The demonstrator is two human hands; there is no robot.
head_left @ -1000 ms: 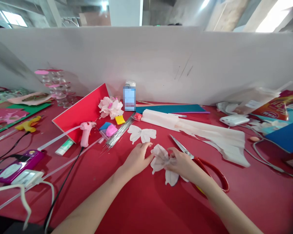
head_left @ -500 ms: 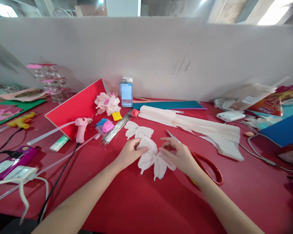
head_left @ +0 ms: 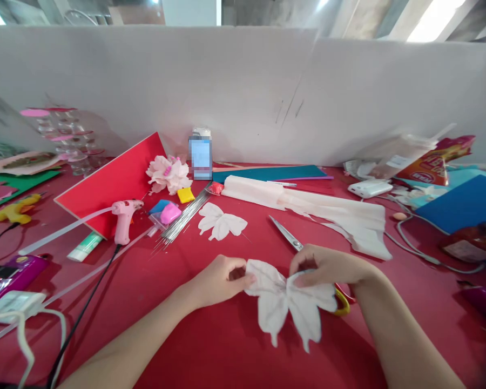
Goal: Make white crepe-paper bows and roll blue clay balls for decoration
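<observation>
Between my hands is a white paper butterfly (head_left: 273, 302), its wings spread above the red table. My left hand (head_left: 222, 281) pinches the upper left wing at its outer edge. On the other side, my right hand (head_left: 324, 265) grips the upper right wing, thumb and fingers on its top edge. Scissors (head_left: 287, 235) lie beyond and partly under my right hand, their blades pointing away to the left and their handles partly hidden. A second white butterfly (head_left: 222, 222) lies flat on the table further off.
A strip of white crepe paper (head_left: 308, 204) stretches behind the scissors. Left of the second butterfly lie thin wires (head_left: 186, 218), a pink glue gun (head_left: 123, 219) and a paper flower (head_left: 169, 175). A phone (head_left: 201, 156) stands against the wall; cables run along both sides.
My hands have drawn the butterfly nearer and to the right, away from the second butterfly, which now shows whole. Its wings are spread wider. The view has shifted slightly right.
</observation>
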